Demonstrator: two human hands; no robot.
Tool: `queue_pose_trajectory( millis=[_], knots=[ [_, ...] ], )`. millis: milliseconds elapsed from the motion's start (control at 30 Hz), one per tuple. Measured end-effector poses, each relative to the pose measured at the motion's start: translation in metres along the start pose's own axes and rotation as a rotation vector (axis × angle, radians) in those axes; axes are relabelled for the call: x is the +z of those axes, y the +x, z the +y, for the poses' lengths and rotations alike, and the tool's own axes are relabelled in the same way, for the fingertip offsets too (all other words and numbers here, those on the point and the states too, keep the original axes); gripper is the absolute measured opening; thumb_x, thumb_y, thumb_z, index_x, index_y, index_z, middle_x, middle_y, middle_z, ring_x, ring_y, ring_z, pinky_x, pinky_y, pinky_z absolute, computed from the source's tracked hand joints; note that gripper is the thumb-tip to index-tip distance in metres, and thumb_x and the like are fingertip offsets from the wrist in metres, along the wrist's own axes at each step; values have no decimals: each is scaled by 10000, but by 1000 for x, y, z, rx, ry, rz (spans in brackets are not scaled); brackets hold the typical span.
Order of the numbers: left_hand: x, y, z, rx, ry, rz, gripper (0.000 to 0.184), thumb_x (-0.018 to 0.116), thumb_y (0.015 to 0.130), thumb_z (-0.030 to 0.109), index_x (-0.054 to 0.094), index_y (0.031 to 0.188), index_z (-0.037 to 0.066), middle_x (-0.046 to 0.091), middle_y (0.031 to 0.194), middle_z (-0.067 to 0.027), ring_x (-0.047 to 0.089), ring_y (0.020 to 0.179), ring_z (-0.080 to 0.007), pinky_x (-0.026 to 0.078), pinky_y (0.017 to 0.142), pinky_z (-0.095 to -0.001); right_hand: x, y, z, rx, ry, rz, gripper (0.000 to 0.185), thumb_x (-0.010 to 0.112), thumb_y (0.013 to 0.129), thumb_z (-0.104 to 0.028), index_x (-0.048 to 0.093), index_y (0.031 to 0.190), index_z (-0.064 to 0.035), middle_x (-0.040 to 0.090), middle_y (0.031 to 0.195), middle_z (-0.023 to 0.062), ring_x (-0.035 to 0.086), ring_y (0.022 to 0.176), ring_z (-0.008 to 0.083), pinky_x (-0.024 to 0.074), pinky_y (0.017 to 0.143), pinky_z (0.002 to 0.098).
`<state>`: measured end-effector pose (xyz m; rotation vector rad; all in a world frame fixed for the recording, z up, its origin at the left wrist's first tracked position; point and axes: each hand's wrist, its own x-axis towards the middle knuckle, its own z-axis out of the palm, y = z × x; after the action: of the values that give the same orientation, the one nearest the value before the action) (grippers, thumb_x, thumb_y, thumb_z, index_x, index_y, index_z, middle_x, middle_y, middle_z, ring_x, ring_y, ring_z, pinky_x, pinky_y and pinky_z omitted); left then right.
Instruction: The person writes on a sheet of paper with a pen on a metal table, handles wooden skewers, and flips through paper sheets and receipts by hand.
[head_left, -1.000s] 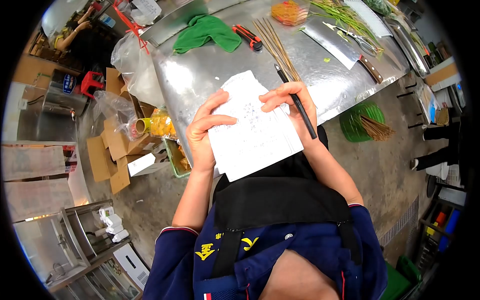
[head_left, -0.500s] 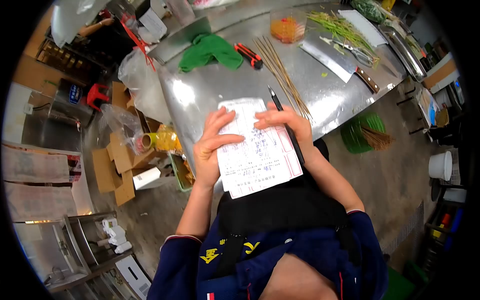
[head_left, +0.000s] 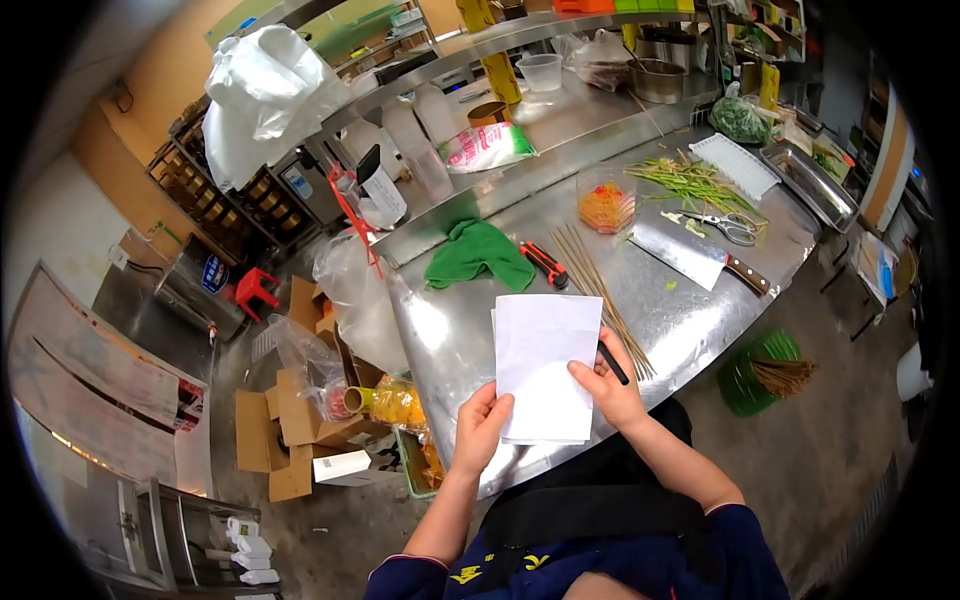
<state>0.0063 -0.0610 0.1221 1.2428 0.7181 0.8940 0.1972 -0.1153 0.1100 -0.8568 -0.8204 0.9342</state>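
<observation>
A small stack of white paper sheets (head_left: 547,350) is held up before me over the table's near edge, its blank side towards me. My left hand (head_left: 482,428) pinches the lower left edge, thumb in front. On the right edge, my right hand (head_left: 614,388) grips the sheets with its thumb on the blank face. A black pen (head_left: 613,363) is tucked in that same hand, beside the paper. Beyond the sheets lie a red and black box cutter (head_left: 544,264) and several thin wooden sticks (head_left: 600,290).
On the steel table (head_left: 430,350) are a green cloth (head_left: 478,256), a cleaver (head_left: 680,257), scissors (head_left: 735,230), green stalks (head_left: 685,182) and a clear tub (head_left: 606,205). Cardboard boxes (head_left: 290,440) stand left on the floor; a green basket (head_left: 745,385) stands right.
The sheets have turned from their printed, handwritten side to a blank side. My hands have shifted from fingers over the front to thumbs in front. The view has tilted up, showing the shelf.
</observation>
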Motion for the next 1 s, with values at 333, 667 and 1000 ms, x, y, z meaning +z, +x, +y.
queue_pose_trajectory(
  millis=[333, 667, 1000],
  knots=[
    [-58, 81, 67, 257, -129, 303, 255, 597, 913, 129, 555, 1109, -28, 628, 1008, -104, 614, 879, -176, 505, 762, -281, -14, -3, 14, -56, -186, 27, 391, 604, 913, -125, 401, 1238, -48, 574, 1231, 174, 642, 996, 210, 530, 653, 264],
    [-67, 402, 263, 373, 65, 355, 115, 616, 845, 42, 584, 944, -5, 608, 924, -97, 619, 797, -216, 576, 628, -332, -40, -21, 77, -176, -997, -174, 322, 705, 798, -236, 604, 1076, -107, 683, 1028, 73, 656, 780, 281, 532, 655, 374],
    [-179, 589, 318, 511, 140, 573, 212, 585, 829, 21, 558, 1017, -72, 611, 954, -152, 649, 687, -243, 572, 499, -280, -37, -3, 78, -94, -966, -111, 326, 738, 783, -199, 549, 1028, -93, 680, 1034, 102, 676, 842, 292, 556, 691, 370]
  ],
)
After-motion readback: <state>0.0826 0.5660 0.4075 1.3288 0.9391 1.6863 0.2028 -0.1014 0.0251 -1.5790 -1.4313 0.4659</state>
